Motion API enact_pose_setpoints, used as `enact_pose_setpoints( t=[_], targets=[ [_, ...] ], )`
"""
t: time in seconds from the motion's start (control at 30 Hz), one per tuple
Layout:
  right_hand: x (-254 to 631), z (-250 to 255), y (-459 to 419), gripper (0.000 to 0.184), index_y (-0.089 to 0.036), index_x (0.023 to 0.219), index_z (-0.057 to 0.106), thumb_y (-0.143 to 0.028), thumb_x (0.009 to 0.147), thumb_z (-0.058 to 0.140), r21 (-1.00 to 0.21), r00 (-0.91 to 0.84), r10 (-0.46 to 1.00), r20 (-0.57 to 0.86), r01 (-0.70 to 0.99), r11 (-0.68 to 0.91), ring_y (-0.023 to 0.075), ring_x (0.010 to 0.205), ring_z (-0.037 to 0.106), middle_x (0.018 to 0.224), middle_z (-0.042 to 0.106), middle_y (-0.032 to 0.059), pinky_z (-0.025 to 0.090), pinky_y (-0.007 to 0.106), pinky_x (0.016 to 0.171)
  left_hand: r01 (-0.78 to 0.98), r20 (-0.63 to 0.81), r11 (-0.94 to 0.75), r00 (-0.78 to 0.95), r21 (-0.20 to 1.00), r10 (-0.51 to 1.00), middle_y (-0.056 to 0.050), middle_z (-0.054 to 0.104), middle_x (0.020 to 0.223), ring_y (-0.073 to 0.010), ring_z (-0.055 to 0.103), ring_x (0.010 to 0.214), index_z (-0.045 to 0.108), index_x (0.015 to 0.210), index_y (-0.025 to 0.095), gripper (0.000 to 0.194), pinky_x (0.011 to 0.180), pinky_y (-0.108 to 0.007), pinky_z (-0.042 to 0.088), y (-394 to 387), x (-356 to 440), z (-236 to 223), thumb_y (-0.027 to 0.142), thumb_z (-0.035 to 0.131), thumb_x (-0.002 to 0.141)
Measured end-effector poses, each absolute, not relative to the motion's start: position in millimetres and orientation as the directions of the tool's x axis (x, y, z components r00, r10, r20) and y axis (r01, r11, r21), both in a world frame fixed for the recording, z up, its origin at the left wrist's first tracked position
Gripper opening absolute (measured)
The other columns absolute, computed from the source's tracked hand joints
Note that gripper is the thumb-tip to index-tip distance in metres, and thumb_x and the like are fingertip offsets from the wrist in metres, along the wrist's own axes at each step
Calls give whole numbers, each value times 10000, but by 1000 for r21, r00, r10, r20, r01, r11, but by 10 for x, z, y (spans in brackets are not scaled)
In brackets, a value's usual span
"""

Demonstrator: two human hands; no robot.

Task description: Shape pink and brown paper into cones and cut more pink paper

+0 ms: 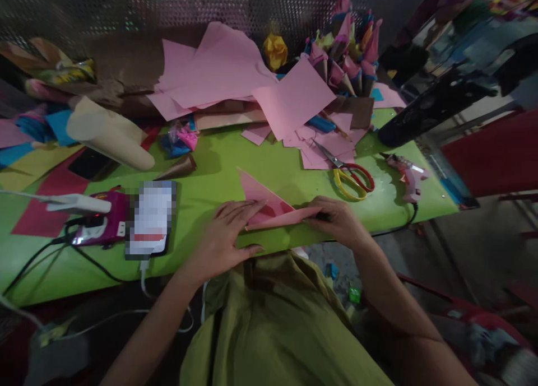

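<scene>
A sheet of pink paper (273, 205), folded with one pointed corner standing up, lies at the near edge of the green table. My left hand (229, 229) rests at its left side, fingers stretched over the paper and thumb spread away towards me. At the right end, my right hand (336, 221) pinches the paper's narrow folded tip between thumb and fingers. Beyond my right hand lie scissors (353, 180) with one yellow and one red handle loop. A pink glue gun (407, 176) lies farther right, its cord running back under my right arm.
Pink sheets (222, 66) pile up at the back, near a bunch of paper cones (348, 55). To my left are a charging phone (151, 221), a purple power socket (101, 218) and a beige paper roll (111, 136). A dark cylindrical object (428, 103) leans at the right.
</scene>
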State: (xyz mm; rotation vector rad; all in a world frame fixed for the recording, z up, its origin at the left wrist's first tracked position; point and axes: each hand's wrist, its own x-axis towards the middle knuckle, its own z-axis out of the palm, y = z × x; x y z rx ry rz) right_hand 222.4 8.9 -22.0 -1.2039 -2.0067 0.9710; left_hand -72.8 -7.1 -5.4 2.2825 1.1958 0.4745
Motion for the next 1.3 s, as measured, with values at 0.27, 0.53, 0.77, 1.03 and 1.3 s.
enact_pose_setpoints(
  t=[0.27, 0.53, 0.77, 1.03, 1.3],
  targets=[
    [2235, -245, -12, 255, -263, 1038, 744, -126, 877, 601, -657, -391, 855, 341, 552, 514, 237, 971, 689, 1033, 752, 63, 545, 400, 849, 736, 96, -591, 597, 328, 796, -61, 673, 1371, -270, 598, 1276, 653, 1286, 264, 391, 1053, -517, 412, -204, -659, -131, 137, 568, 925],
    [2288, -292, -72, 280, -244, 997, 723, -53, 865, 566, -600, -489, 801, 345, 541, 589, 226, 965, 718, 1046, 799, 47, 530, 400, 853, 726, 188, -616, 588, 306, 786, -126, 671, 1328, -284, 602, 1273, 675, 1222, 207, 410, 1080, -532, 450, -318, -697, -184, 51, 562, 861],
    [2296, -238, -20, 254, -254, 985, 731, -87, 889, 566, -640, -482, 833, 271, 555, 530, 237, 941, 712, 1006, 801, 39, 531, 408, 849, 742, 232, -541, 489, 396, 841, -99, 719, 1253, -277, 625, 1234, 700, 1059, 201, 239, 1107, -572, 426, -387, -650, -176, 87, 560, 902],
    [2192, -185, 71, 85, -236, 934, 704, -227, 952, 622, -700, -397, 895, 206, 579, 418, 214, 819, 668, 866, 761, 37, 505, 343, 750, 799, 321, -401, 276, 447, 906, -56, 776, 1011, -233, 631, 948, 696, 928, 194, 71, 816, -381, 532, -385, -521, -165, 184, 625, 925],
    [2079, -273, 123, 269, -216, 745, 556, -320, 994, 549, -562, -342, 921, 185, 732, 385, 213, 703, 546, 736, 614, 42, 382, 336, 655, 865, 375, -354, 215, 355, 902, -98, 728, 919, -239, 614, 886, 616, 829, 178, 79, 738, -366, 513, -339, -426, -213, 180, 618, 907]
  ],
)
